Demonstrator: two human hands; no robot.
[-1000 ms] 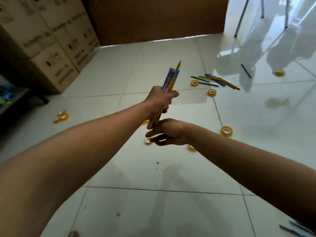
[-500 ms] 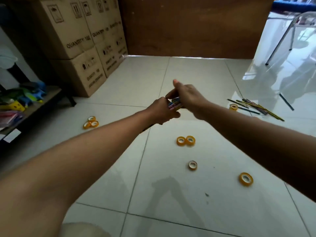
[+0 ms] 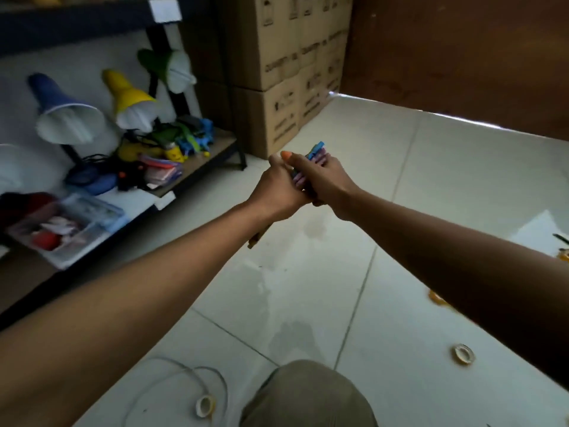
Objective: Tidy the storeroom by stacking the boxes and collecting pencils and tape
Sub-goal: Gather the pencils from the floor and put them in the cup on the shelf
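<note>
Head view: both arms reach forward and meet over the tiled floor (image 3: 400, 186). The left hand (image 3: 278, 192) and the right hand (image 3: 323, 180) are pressed together, the fingers of each curled round the bundle of pencils (image 3: 314, 152), whose blue and pink ends stick up above the knuckles while a tan end pokes out below the left wrist. Half a second ago the right hand lay over the top of the bundle with its fingers looser; now it is wrapped close against the left.

The view has swung to the left since then. The stacked cardboard boxes (image 3: 277, 72) now stand ahead at the top centre, and the shelf (image 3: 197, 167) with its blue, yellow and green lamps fills the left side, where only its edge showed before. The loose pencils at the right have nearly left the picture.

A tape roll (image 3: 462, 353) lies on the floor at lower right, another tape roll (image 3: 203, 406) beside a white wire loop near the bottom, next to the person's knee (image 3: 308, 396).
</note>
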